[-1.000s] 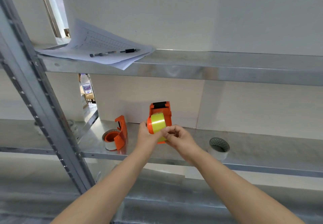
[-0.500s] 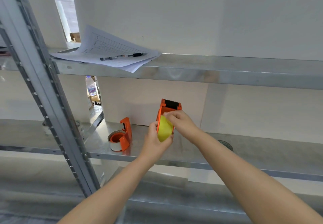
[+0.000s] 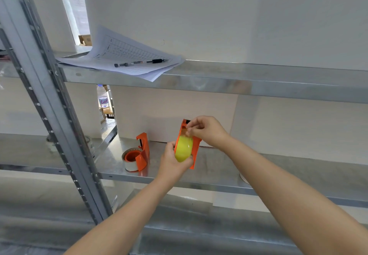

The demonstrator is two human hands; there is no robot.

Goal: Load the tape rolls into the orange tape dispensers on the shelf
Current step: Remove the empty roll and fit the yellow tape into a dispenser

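Observation:
My left hand (image 3: 172, 163) grips an orange tape dispenser (image 3: 196, 148) from below, holding it upright above the middle shelf (image 3: 199, 179). A yellow tape roll (image 3: 184, 148) sits inside it. My right hand (image 3: 207, 131) pinches the tape's free end near the dispenser's toothed top edge. A second orange dispenser (image 3: 141, 152) stands on the shelf to the left with a white tape roll (image 3: 131, 164) in it. Another tape roll (image 3: 244, 178) on the shelf shows only as a sliver behind my right forearm.
A steel upright (image 3: 49, 103) slants down the left. The upper shelf (image 3: 258, 84) carries loose paper sheets (image 3: 123, 55) with a pen (image 3: 139, 63) on top. A water bottle (image 3: 103, 97) stands beyond the shelf's back left. A lower shelf (image 3: 199, 229) runs beneath my arms.
My right hand rose from the roll's lower front to the dispenser's top edge, drawing the tape end up. The dispenser turned so the roll's edge faces me.

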